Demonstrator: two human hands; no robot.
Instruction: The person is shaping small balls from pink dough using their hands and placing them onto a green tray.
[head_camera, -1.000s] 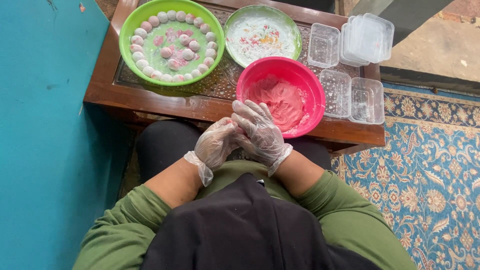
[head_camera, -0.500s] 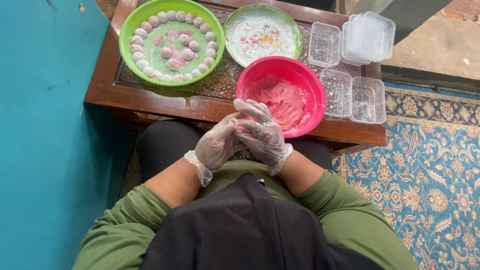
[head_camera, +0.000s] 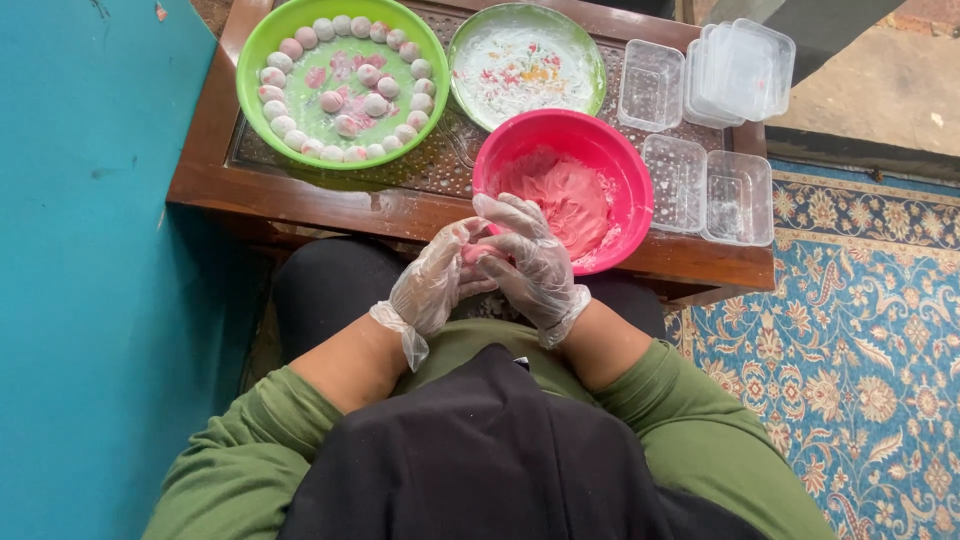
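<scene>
Both my hands wear clear plastic gloves and meet above my lap, just before the table's front edge. My left hand (head_camera: 432, 285) cups a small pink lump of dough (head_camera: 474, 253) from below. My right hand (head_camera: 528, 262) presses over it from the right, fingers spread across the top. Most of the lump is hidden between my palms. Directly behind my hands stands a pink bowl (head_camera: 617, 165) with pink dough smeared inside. A green bowl (head_camera: 258, 110) at the far left holds several round pink-and-white balls set in a ring.
A smaller green plate (head_camera: 592, 62) dusted with white flour sits behind the pink bowl. Several clear plastic boxes (head_camera: 708, 180) stand at the right of the low wooden table (head_camera: 330, 205). A teal wall (head_camera: 90, 300) is on my left, a patterned blue rug (head_camera: 860, 360) on my right.
My hands stay together around the dough; the fingers of my right hand have shifted slightly over the lump. Nothing else has moved.
</scene>
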